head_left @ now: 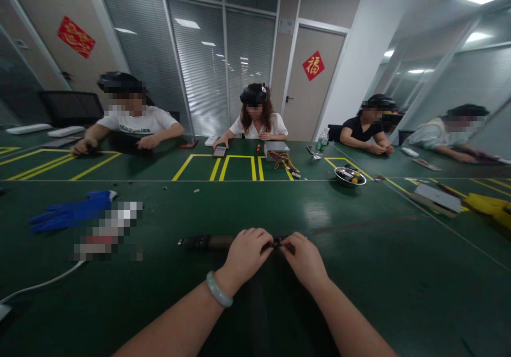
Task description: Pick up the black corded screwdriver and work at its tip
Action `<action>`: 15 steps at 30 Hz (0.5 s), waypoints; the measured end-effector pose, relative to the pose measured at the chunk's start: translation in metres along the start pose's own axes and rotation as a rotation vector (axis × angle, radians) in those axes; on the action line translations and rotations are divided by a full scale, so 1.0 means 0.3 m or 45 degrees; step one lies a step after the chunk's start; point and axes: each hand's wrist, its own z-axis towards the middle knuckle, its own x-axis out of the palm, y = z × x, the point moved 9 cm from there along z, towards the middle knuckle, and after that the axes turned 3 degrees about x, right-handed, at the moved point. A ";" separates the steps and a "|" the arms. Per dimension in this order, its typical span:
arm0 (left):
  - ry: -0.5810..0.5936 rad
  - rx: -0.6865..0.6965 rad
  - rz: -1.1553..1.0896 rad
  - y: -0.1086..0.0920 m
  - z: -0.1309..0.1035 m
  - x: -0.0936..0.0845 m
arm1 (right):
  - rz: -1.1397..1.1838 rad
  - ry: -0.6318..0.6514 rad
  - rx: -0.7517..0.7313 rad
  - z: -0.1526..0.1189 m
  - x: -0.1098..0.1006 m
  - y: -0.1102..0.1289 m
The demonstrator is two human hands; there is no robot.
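A long dark cylindrical tool (215, 242) lies crosswise on the green table in front of me, with a small shiny tip at its left end. My left hand (248, 250), with a pale green bangle at the wrist, is closed around its right part. Thumb and fingers of my right hand (304, 256) are pinched together at the tool's right end. Both sets of fingertips meet close to each other around a small dark part there. The fingers cover most of that end, so its details are hidden.
Blue gloves (75, 210) and a blurred-out white item with a cable (48, 281) lie at left. Ahead stand a metal bowl (350, 176) of small parts, a water bottle (321, 144) and a grey box with wires (277, 148). Several people sit across the table.
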 end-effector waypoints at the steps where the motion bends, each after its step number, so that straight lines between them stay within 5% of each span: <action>1: -0.004 0.006 -0.004 0.000 0.000 0.001 | 0.004 0.000 -0.003 0.000 0.000 0.000; 15: -0.014 -0.021 0.015 0.005 -0.001 0.008 | -0.030 0.031 0.021 0.001 0.007 0.001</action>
